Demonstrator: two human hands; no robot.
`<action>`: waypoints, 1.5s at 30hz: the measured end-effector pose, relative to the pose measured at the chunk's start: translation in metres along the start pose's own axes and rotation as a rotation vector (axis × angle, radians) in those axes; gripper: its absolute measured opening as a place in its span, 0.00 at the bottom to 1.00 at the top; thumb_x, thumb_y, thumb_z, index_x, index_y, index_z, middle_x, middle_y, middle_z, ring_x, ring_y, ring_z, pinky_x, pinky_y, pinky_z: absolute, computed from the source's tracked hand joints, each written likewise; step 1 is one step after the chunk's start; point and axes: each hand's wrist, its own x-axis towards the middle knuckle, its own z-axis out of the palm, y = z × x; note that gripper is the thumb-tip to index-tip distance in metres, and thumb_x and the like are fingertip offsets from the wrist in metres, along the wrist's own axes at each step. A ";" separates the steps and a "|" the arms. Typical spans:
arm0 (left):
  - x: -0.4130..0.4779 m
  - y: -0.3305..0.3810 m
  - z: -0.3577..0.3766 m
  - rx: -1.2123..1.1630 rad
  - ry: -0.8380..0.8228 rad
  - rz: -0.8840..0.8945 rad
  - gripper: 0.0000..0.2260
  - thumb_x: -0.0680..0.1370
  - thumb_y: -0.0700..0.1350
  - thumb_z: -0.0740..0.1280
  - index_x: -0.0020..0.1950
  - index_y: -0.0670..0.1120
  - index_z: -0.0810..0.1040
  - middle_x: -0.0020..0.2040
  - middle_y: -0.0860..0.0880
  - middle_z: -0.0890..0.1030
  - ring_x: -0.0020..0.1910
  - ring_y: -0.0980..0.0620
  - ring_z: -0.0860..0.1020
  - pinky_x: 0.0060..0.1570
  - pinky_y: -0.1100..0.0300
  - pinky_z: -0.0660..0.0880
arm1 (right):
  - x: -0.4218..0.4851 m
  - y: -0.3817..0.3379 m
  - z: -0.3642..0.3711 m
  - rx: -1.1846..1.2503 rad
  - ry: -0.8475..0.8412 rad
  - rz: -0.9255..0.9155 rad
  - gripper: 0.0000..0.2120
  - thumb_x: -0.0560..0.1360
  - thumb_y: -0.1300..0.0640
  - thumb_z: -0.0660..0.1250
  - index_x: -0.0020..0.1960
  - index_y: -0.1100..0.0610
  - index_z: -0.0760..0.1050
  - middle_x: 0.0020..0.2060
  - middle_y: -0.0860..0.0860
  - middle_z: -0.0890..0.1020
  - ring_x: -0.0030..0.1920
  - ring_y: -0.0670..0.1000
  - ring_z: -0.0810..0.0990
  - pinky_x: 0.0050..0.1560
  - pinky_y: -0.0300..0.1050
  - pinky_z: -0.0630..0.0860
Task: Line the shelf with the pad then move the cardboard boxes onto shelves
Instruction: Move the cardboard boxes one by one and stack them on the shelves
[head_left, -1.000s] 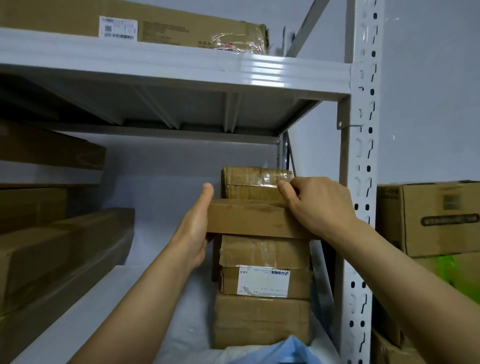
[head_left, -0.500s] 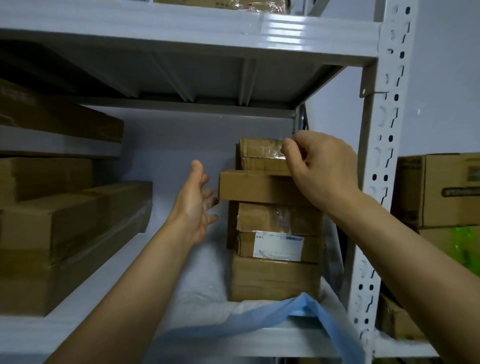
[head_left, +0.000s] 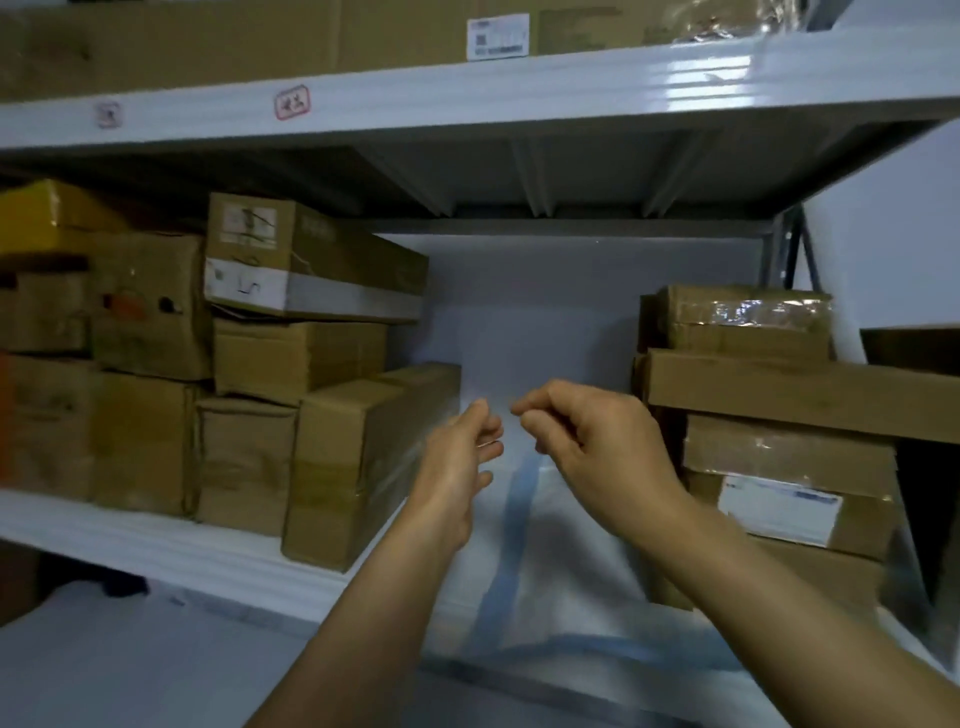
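- The left hand (head_left: 462, 460) hovered over the middle of the shelf (head_left: 156, 543), its fingers loosely curled and nothing in it.
- The right hand (head_left: 597, 447) hung just beside it, apart from it. Its fingers were curled slackly, the forefinger pointed at the left hand, and it also held nothing.
- The white foam pad (head_left: 563, 571) lay on the shelf below both hands, in the gap between the box groups, and reached the shelf's front edge. A blue strip (head_left: 506, 545) ran along it from back to front.
- A stack of cardboard boxes (head_left: 779, 395) stood at the right end of the shelf. A tape-wrapped box (head_left: 743, 322) was on top, a wide flat box (head_left: 800, 397) lay under it, and a box with a white label (head_left: 779, 506) sat lower down.
- More cardboard boxes (head_left: 249, 364) filled the left end of the shelf, with a long box (head_left: 317, 265) lying tilted on top of them and a tall one (head_left: 353, 467) at the front edge.
- The upper shelf (head_left: 519, 91) carried a large carton (head_left: 208, 41) with a white label.
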 end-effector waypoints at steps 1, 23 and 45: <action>0.000 0.003 -0.012 0.020 0.017 0.030 0.12 0.81 0.47 0.59 0.55 0.42 0.78 0.56 0.45 0.81 0.58 0.49 0.78 0.64 0.49 0.71 | 0.002 -0.006 0.010 0.026 -0.021 0.027 0.08 0.77 0.60 0.64 0.51 0.53 0.81 0.39 0.43 0.80 0.40 0.46 0.80 0.43 0.46 0.79; 0.063 0.030 -0.224 0.185 0.104 -0.074 0.25 0.83 0.55 0.49 0.67 0.40 0.73 0.64 0.41 0.77 0.63 0.45 0.74 0.66 0.49 0.68 | 0.053 -0.111 0.228 0.071 0.107 0.943 0.62 0.57 0.36 0.77 0.77 0.50 0.42 0.73 0.54 0.59 0.69 0.58 0.65 0.61 0.59 0.71; 0.040 -0.034 -0.186 0.030 -0.292 -0.492 0.23 0.83 0.53 0.54 0.67 0.37 0.73 0.63 0.36 0.78 0.63 0.38 0.75 0.54 0.52 0.75 | 0.007 -0.129 0.175 -0.152 0.420 0.967 0.34 0.59 0.44 0.76 0.58 0.50 0.61 0.41 0.45 0.70 0.40 0.50 0.71 0.43 0.47 0.73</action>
